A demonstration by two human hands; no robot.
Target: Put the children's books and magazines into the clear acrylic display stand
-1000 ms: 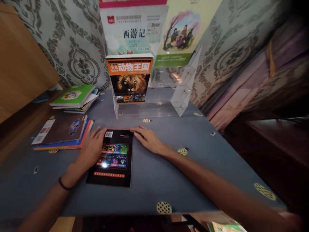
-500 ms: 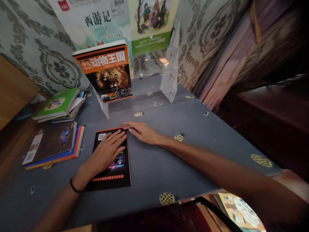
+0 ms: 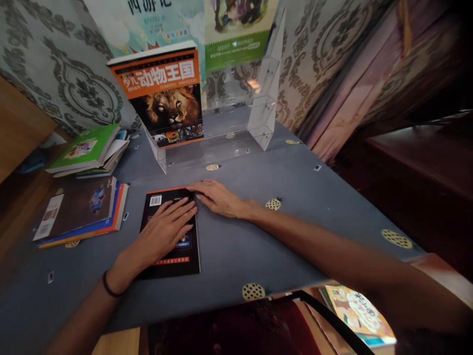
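A black book (image 3: pixel 177 268) with an orange top edge and a white barcode lies flat on the table. Across its cover rests my left hand (image 3: pixel 164 229), fingers stretched out and slightly apart, hiding the middle of the cover. My right hand (image 3: pixel 218 198) touches the book's top right corner with its fingertips, its fingers extended. Behind the book stands a clear acrylic rack (image 3: pixel 261 111). On the rack's front left leans an orange and black book (image 3: pixel 175 106) with a lion on the cover.
Two larger books, one teal (image 3: pixel 162 29) and one green (image 3: pixel 236 52), stand higher on the rack. At the left lie a green-topped pile (image 3: pixel 86 148) and a brown-topped pile (image 3: pixel 79 209). Another book (image 3: pixel 356 310) sits below the table's front edge. A curtain (image 3: pixel 332 118) hangs at the right.
The camera view has tilted slightly downward. My left hand has slid a little along the cover, and my right hand stays at the book's corner.
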